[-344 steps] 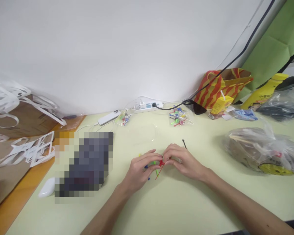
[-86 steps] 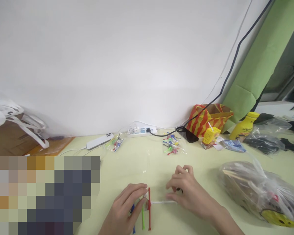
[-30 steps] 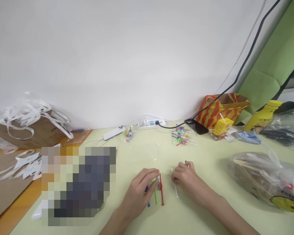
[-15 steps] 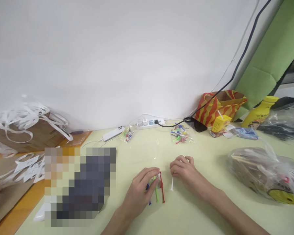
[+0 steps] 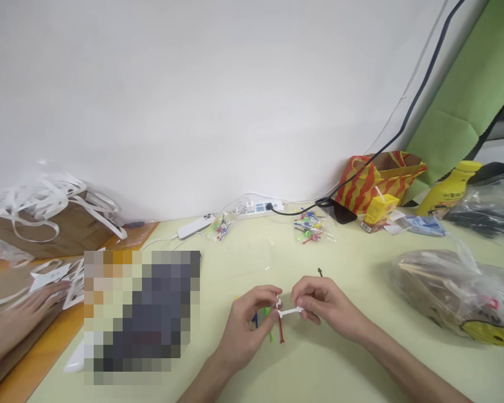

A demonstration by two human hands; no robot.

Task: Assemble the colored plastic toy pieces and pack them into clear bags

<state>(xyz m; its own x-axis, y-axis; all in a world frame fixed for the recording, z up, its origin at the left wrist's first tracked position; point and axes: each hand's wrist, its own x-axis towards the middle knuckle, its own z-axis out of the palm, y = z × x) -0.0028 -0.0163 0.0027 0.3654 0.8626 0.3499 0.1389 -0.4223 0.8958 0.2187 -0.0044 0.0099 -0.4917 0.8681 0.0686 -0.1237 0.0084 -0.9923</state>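
Both forearms slant inward over the table (image 5: 319,369). The left hand (image 5: 250,322) curls, thumb and fingertips closed around a small white piece (image 5: 278,302), above red (image 5: 281,331), green (image 5: 271,337) and blue sticks (image 5: 256,321). The right hand (image 5: 327,305), fingers bent, pinches the arrow-shaped end of a white stick (image 5: 290,312), which spans the gap between the hands. A black stick (image 5: 320,272) lies just beyond the right knuckles.

"Where's the thin white plastic stick (image 5: 291,312)?"

"Between the bare left hand (image 5: 248,320) and right hand (image 5: 328,305), before the long white plastic power strip (image 5: 259,209)."

"And farther right?"

"A bulky clear knotted plastic bag (image 5: 437,305)."
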